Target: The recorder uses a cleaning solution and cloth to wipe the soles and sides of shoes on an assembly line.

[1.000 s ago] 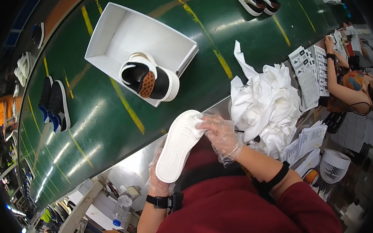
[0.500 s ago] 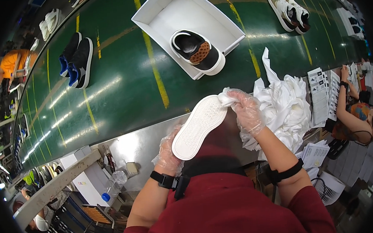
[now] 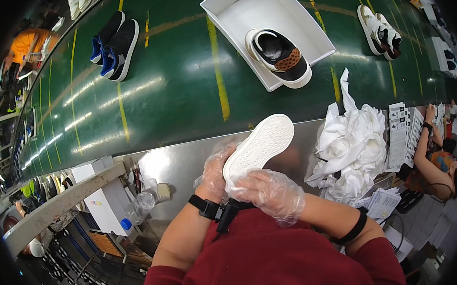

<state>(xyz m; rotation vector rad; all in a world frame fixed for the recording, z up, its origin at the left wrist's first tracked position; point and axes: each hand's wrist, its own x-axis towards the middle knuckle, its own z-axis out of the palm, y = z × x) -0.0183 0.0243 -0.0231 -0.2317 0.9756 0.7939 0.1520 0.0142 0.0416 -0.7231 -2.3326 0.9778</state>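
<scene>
Held sole-up over the steel tabletop (image 3: pixel 172 165): a white shoe (image 3: pixel 258 147), long axis running diagonally from lower left near the chest to upper right toward the green conveyor belt (image 3: pixel 172 93), far end pointing at the belt's near edge. Left hand (image 3: pixel 217 167), in a clear plastic glove, curled under and around the near end of the shoe. Right hand (image 3: pixel 272 192), likewise gloved, closed over the same near end from the right, touching the sole's edge. Just right of the shoe, a heap of white tissue paper (image 3: pixel 353 144) on the tabletop. On the belt beyond, an open white shoebox (image 3: pixel 230 10) with one black-and-white slip-on shoe (image 3: pixel 280 57) lying partly over its rim; a blue-and-black pair (image 3: pixel 115 44) further left.
</scene>
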